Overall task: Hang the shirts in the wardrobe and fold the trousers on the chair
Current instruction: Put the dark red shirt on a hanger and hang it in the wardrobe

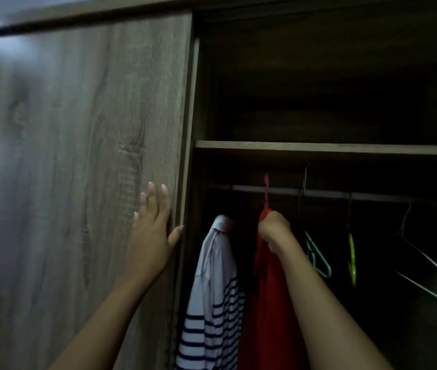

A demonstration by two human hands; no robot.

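1. Head view: the big wood-grain sliding door (78, 156) fills the left half. The left arm reaches up to it, and the left hand (153, 231) lies flat on the panel. Its fingers are straight and spread, holding nothing, with the thumb at the door's edge.
2. On the right, the open wardrobe (194, 102) is dark inside. A shelf (318, 148) runs well above the right fingers, and the rail (327, 193) sits just under it.
3. The right arm stretches up into the opening. The right hand (274, 228) is a tight fist, fingers curled round the neck of the red shirt (268, 303).
4. That red shirt drops straight down from the fist, alongside the forearm.
5. The striped shirt (212, 303), white with dark bands, hangs just left of the right fingers, between the two hands and against the red one.
6. Up from the fist rises the red hanger hook (266, 188), crossing the rail. I cannot tell whether it is seated there.
7. Right of the fist hang bare hangers: the white wire hanger (431, 265) farthest, the teal hanger (317, 259) nearest, and the yellow-green hanger (352, 257) between them.
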